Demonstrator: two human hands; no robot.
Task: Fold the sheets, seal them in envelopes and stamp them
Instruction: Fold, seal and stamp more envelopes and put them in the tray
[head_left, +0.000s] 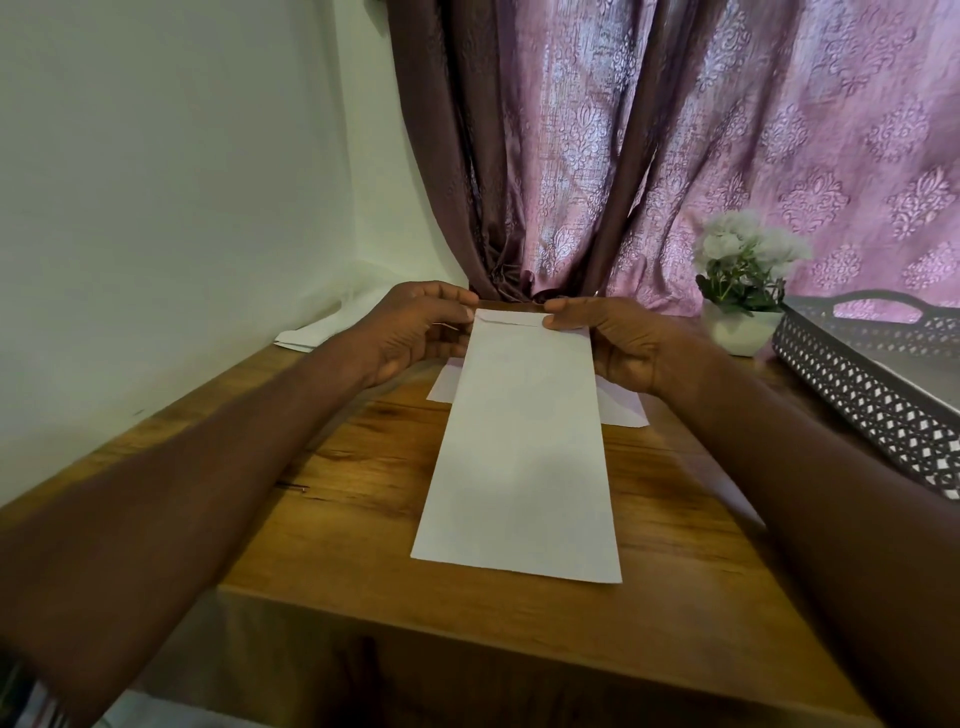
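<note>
A long white envelope (522, 447) lies lengthwise on the wooden table (363, 545), its narrow flap end pointing away from me. My left hand (415, 332) pinches the far left corner of that end. My right hand (618, 338) pinches the far right corner, thumb on the flap. The flap looks folded down over the opening. Under the envelope's far half lies a white sheet (621, 405), only its corners showing. More white paper (317, 332) rests at the far left by the wall.
A small white pot with white flowers (740, 291) stands at the far right. A grey perforated metal tray (878, 395) sits along the table's right side. A pink patterned curtain (675, 145) hangs behind; a white wall bounds the left.
</note>
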